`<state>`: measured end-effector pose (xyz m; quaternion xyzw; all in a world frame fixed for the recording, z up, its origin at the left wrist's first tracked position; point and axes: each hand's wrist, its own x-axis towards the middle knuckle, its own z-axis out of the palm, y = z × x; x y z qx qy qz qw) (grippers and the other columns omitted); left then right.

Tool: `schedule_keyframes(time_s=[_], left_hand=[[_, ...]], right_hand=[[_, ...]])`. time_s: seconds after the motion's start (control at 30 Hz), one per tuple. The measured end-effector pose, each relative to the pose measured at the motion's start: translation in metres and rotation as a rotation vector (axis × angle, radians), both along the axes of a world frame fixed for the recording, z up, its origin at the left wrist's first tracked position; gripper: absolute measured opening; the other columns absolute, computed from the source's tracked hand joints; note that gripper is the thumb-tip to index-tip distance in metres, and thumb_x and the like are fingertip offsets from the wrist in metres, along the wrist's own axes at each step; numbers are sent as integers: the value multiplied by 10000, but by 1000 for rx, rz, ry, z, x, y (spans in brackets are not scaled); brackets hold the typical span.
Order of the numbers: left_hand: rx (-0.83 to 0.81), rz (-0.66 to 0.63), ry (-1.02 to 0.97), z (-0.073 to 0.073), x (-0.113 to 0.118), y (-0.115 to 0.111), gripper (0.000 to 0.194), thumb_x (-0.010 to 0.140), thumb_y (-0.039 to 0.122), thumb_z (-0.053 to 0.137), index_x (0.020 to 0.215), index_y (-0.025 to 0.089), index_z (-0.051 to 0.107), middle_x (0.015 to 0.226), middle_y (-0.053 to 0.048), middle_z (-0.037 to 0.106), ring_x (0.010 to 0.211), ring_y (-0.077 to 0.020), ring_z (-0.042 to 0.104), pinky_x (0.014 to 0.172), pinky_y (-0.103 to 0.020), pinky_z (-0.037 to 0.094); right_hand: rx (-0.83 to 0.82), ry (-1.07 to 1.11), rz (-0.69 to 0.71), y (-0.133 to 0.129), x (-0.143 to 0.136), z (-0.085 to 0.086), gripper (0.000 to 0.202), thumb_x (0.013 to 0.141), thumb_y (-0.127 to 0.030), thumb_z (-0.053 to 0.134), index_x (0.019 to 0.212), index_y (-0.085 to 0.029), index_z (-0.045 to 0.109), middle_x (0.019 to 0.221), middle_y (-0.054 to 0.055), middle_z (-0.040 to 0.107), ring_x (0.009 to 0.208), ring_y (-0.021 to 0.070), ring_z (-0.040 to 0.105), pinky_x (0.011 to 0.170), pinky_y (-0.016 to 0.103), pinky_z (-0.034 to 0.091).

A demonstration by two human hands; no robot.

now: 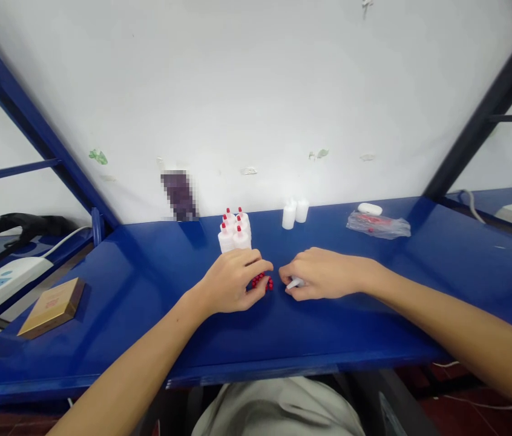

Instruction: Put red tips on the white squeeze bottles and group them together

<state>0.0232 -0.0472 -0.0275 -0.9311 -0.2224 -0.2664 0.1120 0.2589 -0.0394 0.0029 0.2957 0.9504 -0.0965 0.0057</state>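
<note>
My left hand (pixel 238 280) is over the table with curved fingers, its thumb and forefinger apart around a small pile of red caps (pixel 261 278). No cap shows lifted in it. My right hand (pixel 322 274) is closed around a pale, tapered nozzle (pixel 295 283), which points toward the left. Whether a bottle is attached inside the palm is hidden. Just behind my left hand stands a cluster of white squeeze bottles (pixel 240 240) with red tips. Farther back are a few white bottles (pixel 288 215) on which I see no red tips.
A clear plastic bag (pixel 379 224) with red bits lies at the back right, beside a white oval case (pixel 370 209). On the left is a gold box (pixel 51 307). A power strip (pixel 8 286) sits past the left edge of the blue table (pixel 147 327).
</note>
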Motion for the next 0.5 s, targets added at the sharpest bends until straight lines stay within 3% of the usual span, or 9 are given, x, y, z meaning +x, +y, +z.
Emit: schedule_keyframes(time_s=[0.13,0.23,0.33,0.5], left_hand=[[4,7,-35,-1,1,1,221,885,256,567,1086,175,613,856,-46,637,723,-155,588,644,-276,466],[90,3,-167,-2,0,4,216,878,254,629,1078,176,602,872,-47,657,746,-147,610,664,-264,490],[173,-29,-262,-2,0,5,196,867,214,653,1055,182,607,873,-47,675,751,-136,624,681,-254,507],[223,-45,-350,-2,2,2,221,824,168,692,1033,179,625,853,-44,677,731,-136,625,672,-255,516]], right_hand=[[-133,367,-89,0,-8,-5,106,879,-258,548,834,-180,605,678,-16,578,581,117,499,566,240,322],[-470,743,-147,-2,-16,-12,230,939,-361,507,829,-171,578,591,-48,503,506,94,465,530,224,371],[-724,945,-143,-5,-22,-17,262,927,-412,545,828,-170,568,546,-68,478,443,84,452,477,219,385],[-746,1036,-157,-7,-27,-20,273,899,-422,599,832,-158,613,526,-67,492,433,80,457,472,217,388]])
